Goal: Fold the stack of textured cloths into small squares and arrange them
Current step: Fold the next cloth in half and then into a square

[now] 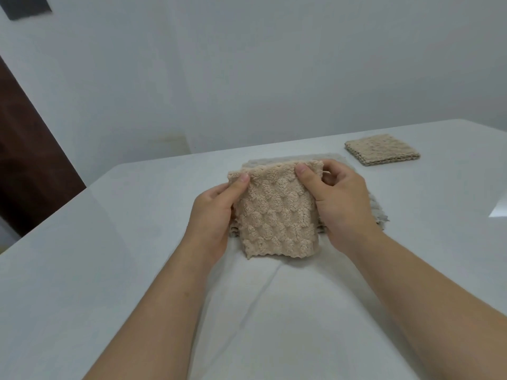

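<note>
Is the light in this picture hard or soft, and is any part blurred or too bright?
Head view: soft even light, only faint shadows; a bright patch on the table at right; the dark shape top left is smeared; the held cloth is sharp.

A big white table (82, 256) fills the bottom of the view. A white sheet (274, 311) with soft creases lies over it. Behind it stands a plain pale wall (247, 64). A dark brown wooden board (27, 160) leans at the left. A bright spot of light (498, 212) shines at the right edge.

The cloth (274, 215) sits before the stack (380, 215); folded square (381, 149) — right, behind — on the table (109, 242).
</note>
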{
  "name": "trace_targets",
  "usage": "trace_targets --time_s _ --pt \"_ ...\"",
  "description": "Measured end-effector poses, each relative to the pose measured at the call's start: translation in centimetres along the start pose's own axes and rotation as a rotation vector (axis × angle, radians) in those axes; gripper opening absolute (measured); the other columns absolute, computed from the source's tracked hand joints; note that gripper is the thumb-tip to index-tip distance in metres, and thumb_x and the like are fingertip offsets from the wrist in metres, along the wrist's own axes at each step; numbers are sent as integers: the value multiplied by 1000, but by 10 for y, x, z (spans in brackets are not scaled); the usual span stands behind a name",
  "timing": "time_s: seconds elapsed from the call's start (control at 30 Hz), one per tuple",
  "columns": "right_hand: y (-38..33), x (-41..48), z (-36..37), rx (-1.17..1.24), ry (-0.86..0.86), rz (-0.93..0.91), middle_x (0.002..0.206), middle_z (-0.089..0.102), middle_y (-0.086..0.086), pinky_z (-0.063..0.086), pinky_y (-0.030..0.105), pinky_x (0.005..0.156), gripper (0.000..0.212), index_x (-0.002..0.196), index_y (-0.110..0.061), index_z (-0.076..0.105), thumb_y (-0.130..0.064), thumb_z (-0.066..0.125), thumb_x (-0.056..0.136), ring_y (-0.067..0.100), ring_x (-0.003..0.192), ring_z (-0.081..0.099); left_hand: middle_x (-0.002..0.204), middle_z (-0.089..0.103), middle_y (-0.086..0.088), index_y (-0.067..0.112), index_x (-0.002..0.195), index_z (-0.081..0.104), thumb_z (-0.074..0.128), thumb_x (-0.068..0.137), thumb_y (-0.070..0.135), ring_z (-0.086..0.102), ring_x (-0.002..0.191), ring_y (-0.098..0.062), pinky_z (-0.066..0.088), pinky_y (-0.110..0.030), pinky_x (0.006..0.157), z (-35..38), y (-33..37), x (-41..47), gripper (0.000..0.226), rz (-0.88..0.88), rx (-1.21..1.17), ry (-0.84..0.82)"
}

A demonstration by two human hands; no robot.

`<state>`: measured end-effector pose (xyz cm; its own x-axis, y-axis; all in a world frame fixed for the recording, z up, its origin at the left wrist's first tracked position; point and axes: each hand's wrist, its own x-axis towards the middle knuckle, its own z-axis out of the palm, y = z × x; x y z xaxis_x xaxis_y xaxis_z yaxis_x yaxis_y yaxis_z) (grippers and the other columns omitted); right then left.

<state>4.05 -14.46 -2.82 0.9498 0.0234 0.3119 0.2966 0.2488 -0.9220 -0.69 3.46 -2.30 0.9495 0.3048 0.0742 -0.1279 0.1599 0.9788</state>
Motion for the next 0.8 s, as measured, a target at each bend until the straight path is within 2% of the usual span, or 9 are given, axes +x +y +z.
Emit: trace_targets --time_s 0.1,0.17,0.27,0.33,0.5,0.6,0.67,0.73,0.8 --pt "3 1 2 -45 5 10 85 77 1 60 36 75 14 95 -17 71 -28 76 90 16 81 74 102 79 -5 8 108 74 65 97 29 75 92 -16 57 -25 69 1 -2 2 25 -1 62 23" --pt "6 1 4 -96 -8 48 85 75 2 57 40 76 20 95 -22 68 -40 73 90 17 79 71 102 78 -4 13 106 73 63 99 33 74 93 -17 58 -32 74 1 -6 4 24 70 150 85" --pt "11 0 7 -206 -76 133 89 77 -2 56 34 75 37 97 -24 68 -60 64 89 12 82 72 97 77 -1 22 99 71 60 96 47 73 92 -20 59 -45 84 -1 -12 8 28 219 279 195" --pt "10 -3 9 -245 -148 170 91 78 -3 58 30 72 42 99 -22 72 -61 61 91 11 82 74 94 76 2 26 96 69 57 93 54 72 92 -21 59 -48 86 -3 -12 8 31 267 318 245" --pt "15 -2 9 -292 -158 182 88 78 -1 62 49 77 33 98 -22 71 -54 62 94 21 82 75 84 68 7 23 93 62 50 101 52 63 79 -11 49 -34 72 -5 -12 8 33 306 484 307" --pt "18 -1 10 -330 -145 156 87 77 -3 60 53 83 33 97 -26 69 -58 61 92 19 83 75 90 67 7 20 104 59 49 101 54 65 85 -12 51 -34 76 -3 -14 7 36 283 569 320" --pt "19 0 9 -315 -127 174 87 78 2 59 54 82 30 98 -26 68 -56 61 94 25 82 75 101 71 4 24 119 54 57 96 57 70 94 -14 56 -40 88 -1 -11 5 41 162 440 285" --pt "19 2 8 -291 -92 212 87 78 5 60 55 81 38 103 -24 68 -60 62 91 29 81 75 108 73 0 31 131 45 67 93 47 73 97 -17 59 -46 90 0 -8 4 46 46 247 191" --pt "20 4 6 -266 -44 269 89 77 2 60 50 80 50 110 -21 67 -65 64 86 27 80 74 111 73 -2 41 141 32 70 94 29 74 96 -18 60 -43 85 0 -6 1 61 62 221 71"
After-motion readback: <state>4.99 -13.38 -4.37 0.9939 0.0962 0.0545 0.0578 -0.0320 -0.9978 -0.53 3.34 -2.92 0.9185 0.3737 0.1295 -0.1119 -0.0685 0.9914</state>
